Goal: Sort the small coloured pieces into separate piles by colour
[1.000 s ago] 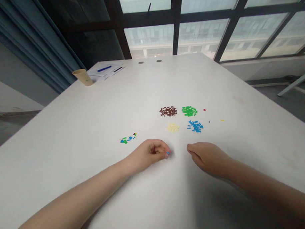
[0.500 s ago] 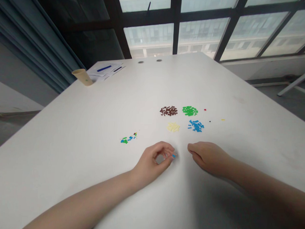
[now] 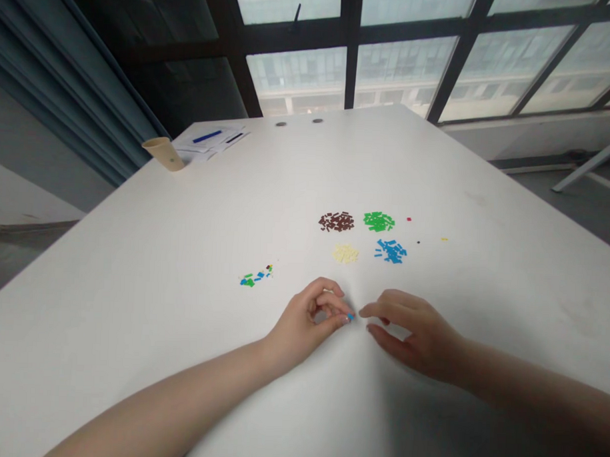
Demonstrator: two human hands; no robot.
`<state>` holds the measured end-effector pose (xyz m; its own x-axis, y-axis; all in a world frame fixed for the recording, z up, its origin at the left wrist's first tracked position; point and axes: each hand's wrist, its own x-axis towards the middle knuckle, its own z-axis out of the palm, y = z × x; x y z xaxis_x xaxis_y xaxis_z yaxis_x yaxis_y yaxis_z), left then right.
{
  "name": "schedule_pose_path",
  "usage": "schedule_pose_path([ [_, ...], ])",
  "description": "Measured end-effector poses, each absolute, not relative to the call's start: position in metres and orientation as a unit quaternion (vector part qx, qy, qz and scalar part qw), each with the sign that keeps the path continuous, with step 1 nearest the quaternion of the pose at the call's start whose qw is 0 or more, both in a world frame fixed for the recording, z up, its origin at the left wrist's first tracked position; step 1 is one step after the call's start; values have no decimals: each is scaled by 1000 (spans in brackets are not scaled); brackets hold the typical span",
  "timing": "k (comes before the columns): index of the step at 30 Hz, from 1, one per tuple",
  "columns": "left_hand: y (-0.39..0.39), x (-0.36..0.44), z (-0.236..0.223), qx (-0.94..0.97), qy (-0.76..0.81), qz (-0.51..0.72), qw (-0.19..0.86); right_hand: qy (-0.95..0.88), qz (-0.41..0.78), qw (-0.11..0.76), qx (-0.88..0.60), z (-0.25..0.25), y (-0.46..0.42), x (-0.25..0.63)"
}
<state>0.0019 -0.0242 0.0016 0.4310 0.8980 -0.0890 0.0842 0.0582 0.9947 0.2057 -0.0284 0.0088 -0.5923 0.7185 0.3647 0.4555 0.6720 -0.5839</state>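
My left hand [image 3: 312, 319] rests on the white table [image 3: 183, 264] and pinches a tiny blue piece [image 3: 350, 317] between thumb and fingertips. My right hand [image 3: 414, 332] lies just to its right, fingers apart, thumb and forefinger reaching toward that piece, holding nothing. Beyond the hands lie four sorted heaps of tiny pieces: brown [image 3: 336, 221], green [image 3: 378, 222], pale yellow [image 3: 345, 254] and blue [image 3: 390, 251]. A small mixed cluster of blue and green pieces [image 3: 254, 277] sits to the left of my left hand.
A few stray specks, red [image 3: 409, 219], dark [image 3: 418, 242] and yellow [image 3: 443, 239], lie right of the heaps. A tan paper cup [image 3: 163, 153] and papers with a blue pen [image 3: 211, 140] sit at the far left corner. Windows stand behind the table.
My left hand slid slightly right with the blue piece pinched. My right hand uncurled and its fingers moved left toward the piece.
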Motion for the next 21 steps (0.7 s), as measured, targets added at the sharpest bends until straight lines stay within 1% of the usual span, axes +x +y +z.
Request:
schedule_pose_path([
  [2,-24,3,1,579,404,322,631,-861,248,313,-314,8,-31,202],
  [6,-24,3,1,563,386,298,667,-857,289,299,-304,5,-30,198],
  [14,-22,3,-2,559,369,286,686,-835,316,303,-333,4,-30,194],
  [16,-21,3,-3,559,368,284,686,-834,305,302,-346,4,-28,195],
  [18,-20,3,-5,561,366,283,686,-837,268,300,-372,6,-21,200],
  [21,-20,3,-7,566,366,277,685,-815,191,284,-467,8,0,218],
])
